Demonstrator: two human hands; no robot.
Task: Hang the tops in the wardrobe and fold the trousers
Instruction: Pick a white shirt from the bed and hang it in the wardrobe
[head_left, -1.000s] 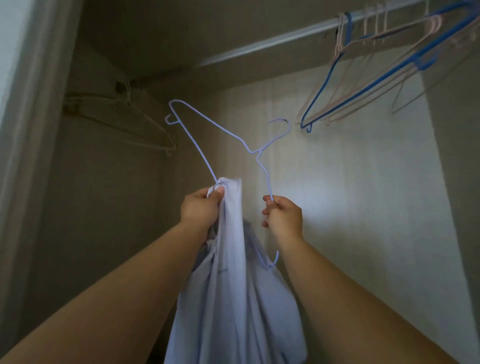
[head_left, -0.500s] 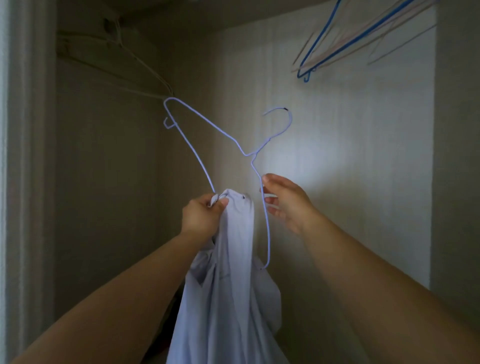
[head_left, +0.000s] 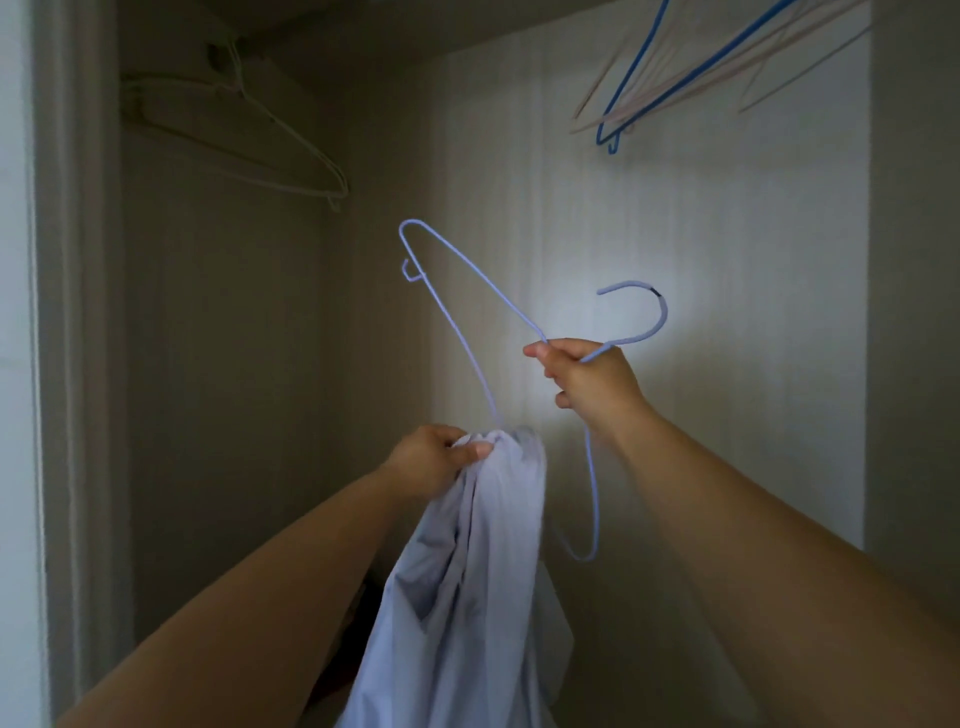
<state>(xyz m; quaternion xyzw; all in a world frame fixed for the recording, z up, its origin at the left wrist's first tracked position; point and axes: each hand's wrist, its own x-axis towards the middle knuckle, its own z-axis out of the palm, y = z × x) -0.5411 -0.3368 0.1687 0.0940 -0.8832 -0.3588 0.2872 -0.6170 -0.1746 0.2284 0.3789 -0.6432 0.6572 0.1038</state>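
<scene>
Left hand (head_left: 431, 460): fingers curled tight, gripping the bunched top of the pale lilac shirt (head_left: 467, 597), which hangs toward 6 o'clock. Right hand (head_left: 592, 382): fist closed round the neck of the lilac wire hanger (head_left: 485, 285), hook pointing to 2 o'clock. The hanger is tilted, one arm entering the shirt. Empty hangers (head_left: 613, 111) at 1 o'clock.

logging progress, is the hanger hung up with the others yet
No, the right hand grips the hanger at its neck, tilted, its hook free in the air below the other hangers.
</scene>
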